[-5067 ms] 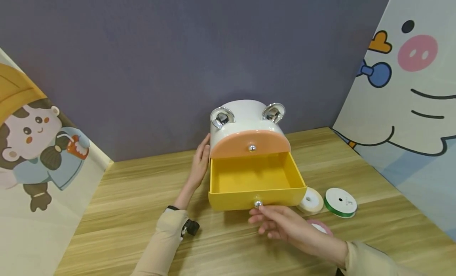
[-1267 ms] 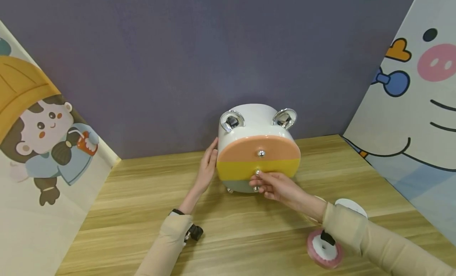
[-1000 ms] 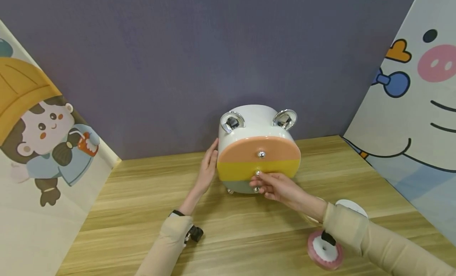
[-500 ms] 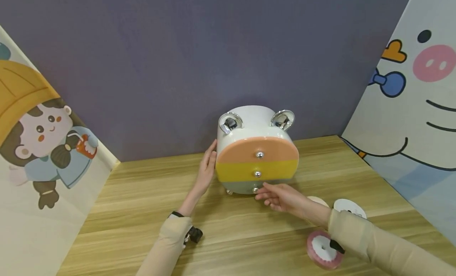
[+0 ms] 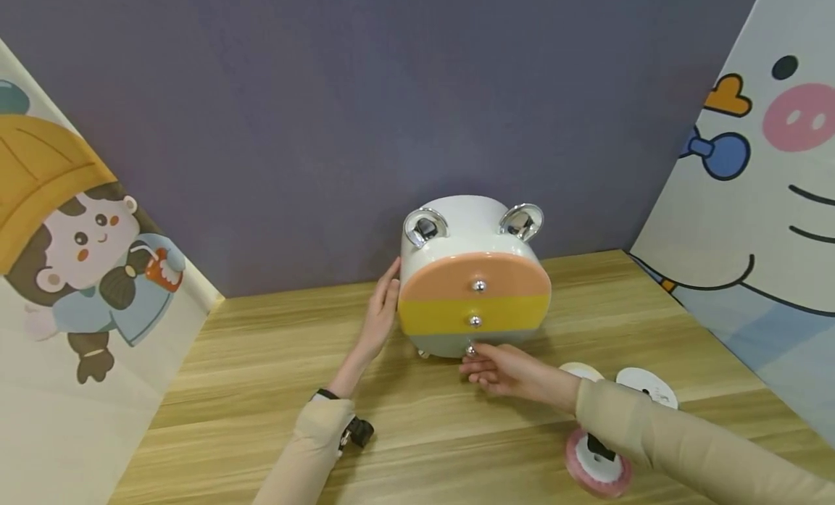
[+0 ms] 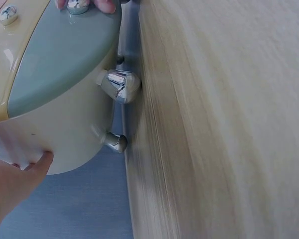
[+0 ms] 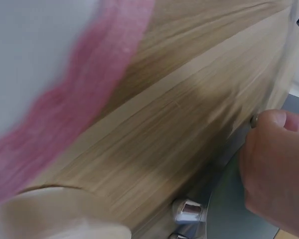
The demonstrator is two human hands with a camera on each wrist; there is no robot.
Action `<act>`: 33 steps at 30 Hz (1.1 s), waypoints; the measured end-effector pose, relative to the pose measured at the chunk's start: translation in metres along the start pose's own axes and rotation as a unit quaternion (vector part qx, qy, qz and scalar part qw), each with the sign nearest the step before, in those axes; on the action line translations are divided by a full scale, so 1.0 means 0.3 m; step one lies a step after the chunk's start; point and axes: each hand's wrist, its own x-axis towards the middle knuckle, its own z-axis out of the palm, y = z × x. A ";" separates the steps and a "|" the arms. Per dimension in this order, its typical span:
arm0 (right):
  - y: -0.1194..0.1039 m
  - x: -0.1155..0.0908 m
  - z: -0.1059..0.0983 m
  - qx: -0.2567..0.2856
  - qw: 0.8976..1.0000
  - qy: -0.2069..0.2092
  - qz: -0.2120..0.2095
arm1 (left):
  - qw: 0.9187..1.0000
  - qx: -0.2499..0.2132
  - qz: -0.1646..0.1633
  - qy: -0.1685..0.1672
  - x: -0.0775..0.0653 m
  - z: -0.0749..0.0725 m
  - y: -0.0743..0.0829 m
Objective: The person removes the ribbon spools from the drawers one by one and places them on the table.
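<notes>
A small white drawer box (image 5: 466, 233) with silver ears stands against the back wall. Its rounded front has an orange drawer (image 5: 437, 280), a yellow drawer (image 5: 430, 315) and a grey-green drawer (image 5: 433, 343), all flush. My left hand (image 5: 380, 313) lies along the box's left side, fingers extended; the left wrist view shows its thumb against the white wall (image 6: 65, 134). With thumb and fingers my right hand (image 5: 505, 371) pinches the bottom drawer knob (image 6: 77, 6). The yellow drawer's knob (image 5: 475, 322) is free of any hand.
Right of the box lie ribbon spools on the wooden table (image 5: 261, 389): a pink one (image 5: 590, 476), a white-faced one (image 5: 652, 386) and a cream one (image 5: 580, 369), partly behind my right sleeve. A dark wall (image 5: 313, 128) rises behind; cartoon panels flank the table.
The yellow drawer, pulled out in the oldest frame, is now pushed in. My right hand has left its knob and moved down to the bottom one. My left hand stays at the box's side.
</notes>
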 end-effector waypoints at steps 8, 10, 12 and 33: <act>0.000 0.004 0.000 0.009 1.000 0.019 -0.012 | 1.000 0.001 0.009 -0.006 0.011 0.010 0.006; -0.001 0.003 -0.001 0.004 1.000 0.021 -0.013 | 1.000 0.000 0.012 -0.007 0.013 0.010 0.007; 0.000 0.001 -0.002 -0.002 1.000 0.022 -0.012 | 1.000 0.000 0.011 -0.007 0.013 0.011 0.008; 0.061 -0.079 0.030 -0.004 1.000 -0.010 0.008 | 1.000 -0.011 0.001 0.008 -0.001 0.006 0.001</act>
